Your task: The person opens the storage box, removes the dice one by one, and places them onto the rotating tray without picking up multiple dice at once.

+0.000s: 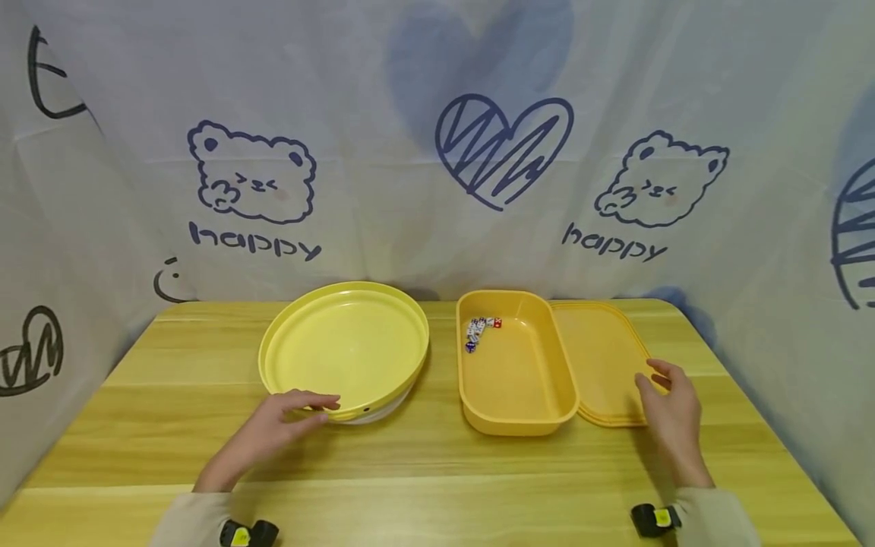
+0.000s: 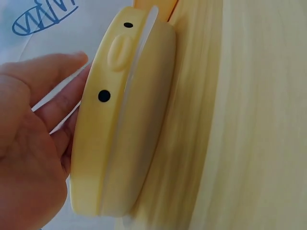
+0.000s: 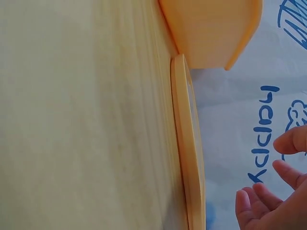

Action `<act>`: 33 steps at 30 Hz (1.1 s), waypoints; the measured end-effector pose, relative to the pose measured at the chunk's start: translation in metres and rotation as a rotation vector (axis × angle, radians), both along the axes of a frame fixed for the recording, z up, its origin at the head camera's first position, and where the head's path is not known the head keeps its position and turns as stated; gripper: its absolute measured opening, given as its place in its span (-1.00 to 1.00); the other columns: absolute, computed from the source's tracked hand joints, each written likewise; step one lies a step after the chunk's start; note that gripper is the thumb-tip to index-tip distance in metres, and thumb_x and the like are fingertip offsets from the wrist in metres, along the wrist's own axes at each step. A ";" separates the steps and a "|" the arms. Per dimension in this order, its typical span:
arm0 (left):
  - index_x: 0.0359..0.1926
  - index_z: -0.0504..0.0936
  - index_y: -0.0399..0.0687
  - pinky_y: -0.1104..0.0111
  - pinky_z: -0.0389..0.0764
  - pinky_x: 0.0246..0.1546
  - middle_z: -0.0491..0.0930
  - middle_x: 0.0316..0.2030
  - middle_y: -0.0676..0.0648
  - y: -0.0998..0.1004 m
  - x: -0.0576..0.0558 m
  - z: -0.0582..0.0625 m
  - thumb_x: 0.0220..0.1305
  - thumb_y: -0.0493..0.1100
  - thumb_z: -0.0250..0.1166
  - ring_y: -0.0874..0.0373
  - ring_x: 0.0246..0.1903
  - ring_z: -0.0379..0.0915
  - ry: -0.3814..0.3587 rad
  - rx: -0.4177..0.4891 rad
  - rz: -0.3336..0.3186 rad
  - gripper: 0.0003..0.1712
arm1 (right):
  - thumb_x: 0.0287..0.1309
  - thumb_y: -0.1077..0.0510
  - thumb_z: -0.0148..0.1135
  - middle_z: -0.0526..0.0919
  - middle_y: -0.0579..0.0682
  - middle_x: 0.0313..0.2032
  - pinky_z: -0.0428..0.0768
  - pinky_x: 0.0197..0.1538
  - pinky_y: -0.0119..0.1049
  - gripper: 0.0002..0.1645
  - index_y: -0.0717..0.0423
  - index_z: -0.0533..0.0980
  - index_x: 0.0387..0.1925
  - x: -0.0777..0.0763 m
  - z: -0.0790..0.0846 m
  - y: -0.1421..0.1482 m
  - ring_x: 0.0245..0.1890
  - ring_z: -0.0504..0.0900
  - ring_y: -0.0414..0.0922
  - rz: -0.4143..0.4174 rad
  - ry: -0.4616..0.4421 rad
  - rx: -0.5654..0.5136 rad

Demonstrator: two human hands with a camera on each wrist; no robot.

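Observation:
A round yellow container (image 1: 345, 342) with a raised rim and a pale lower part sits left of centre. My left hand (image 1: 276, 422) is at its near left edge with fingers loosely extended; whether they touch the rim, I cannot tell. In the left wrist view, the container's side (image 2: 104, 139) carries black dots and a raised oval. Right of centre is an orange-yellow rectangular box (image 1: 516, 425), with several small dice (image 1: 476, 328) in its far left corner. Over the right edge of a flat yellow lid (image 1: 595, 349) hovers my right hand (image 1: 673, 414), fingers loosely bent and holding nothing.
Everything stands on a wooden table (image 1: 424, 494). The lid lies flat against the box's right side. A white cloth (image 1: 383, 228) with blue drawings hangs behind the table and along both sides.

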State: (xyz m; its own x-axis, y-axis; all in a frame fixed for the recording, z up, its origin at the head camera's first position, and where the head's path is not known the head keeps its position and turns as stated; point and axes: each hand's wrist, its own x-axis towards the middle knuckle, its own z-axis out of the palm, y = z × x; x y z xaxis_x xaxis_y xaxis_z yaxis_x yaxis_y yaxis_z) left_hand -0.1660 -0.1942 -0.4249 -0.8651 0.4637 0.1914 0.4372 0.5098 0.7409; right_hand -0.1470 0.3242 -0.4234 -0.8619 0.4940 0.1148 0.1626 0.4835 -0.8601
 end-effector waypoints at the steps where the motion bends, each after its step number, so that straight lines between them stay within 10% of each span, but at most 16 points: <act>1: 0.05 0.66 -0.17 0.24 0.51 -0.06 0.67 -0.07 -0.01 0.001 0.000 -0.001 0.32 -0.22 0.26 0.15 -0.05 0.49 0.022 -0.007 -0.008 -0.70 | 0.39 0.11 0.01 0.31 0.33 0.26 0.36 0.07 0.02 -0.45 0.32 0.29 0.28 -0.001 0.000 0.000 0.24 0.31 0.22 -0.002 -0.005 0.003; 11: -0.09 0.72 -0.15 0.23 0.50 -0.12 0.70 -0.16 -0.02 0.010 -0.002 -0.001 0.22 -0.36 0.30 0.10 -0.15 0.53 0.129 -0.029 -0.017 -0.77 | 0.39 0.08 0.03 0.37 0.24 0.26 0.36 -0.10 -0.45 -0.46 0.29 0.31 0.27 -0.003 0.015 -0.010 0.20 0.38 0.07 0.035 -0.010 -0.014; 21: -0.10 0.73 -0.06 0.03 0.36 -0.01 0.68 -0.17 0.06 0.014 -0.003 -0.001 0.26 -0.29 0.29 0.09 -0.14 0.51 0.083 -0.039 0.026 -0.79 | 0.39 0.16 0.08 0.46 0.17 0.11 0.47 -0.13 -0.59 -0.48 0.37 0.30 0.25 -0.014 0.057 -0.052 -0.18 0.46 -0.49 0.275 0.133 -0.132; 29: -0.14 0.74 -0.03 -0.14 0.22 0.04 0.69 -0.18 0.06 0.017 -0.001 -0.003 0.24 -0.30 0.30 0.05 -0.13 0.52 0.086 -0.036 0.065 -0.80 | 0.37 0.17 0.06 0.46 0.25 0.14 0.47 0.07 -0.32 -0.49 0.30 0.31 0.27 -0.067 0.092 -0.089 0.00 0.47 -0.06 0.314 0.121 -0.079; 33: -0.15 0.74 -0.05 -0.11 0.28 0.02 0.69 -0.18 0.05 0.017 0.000 -0.006 0.23 -0.33 0.30 0.05 -0.14 0.53 0.096 -0.024 0.063 -0.80 | 0.37 0.14 0.08 0.49 0.18 0.08 0.42 0.15 -0.15 -0.57 0.24 0.39 0.20 -0.105 0.079 -0.095 0.02 0.44 0.05 0.386 0.115 -0.101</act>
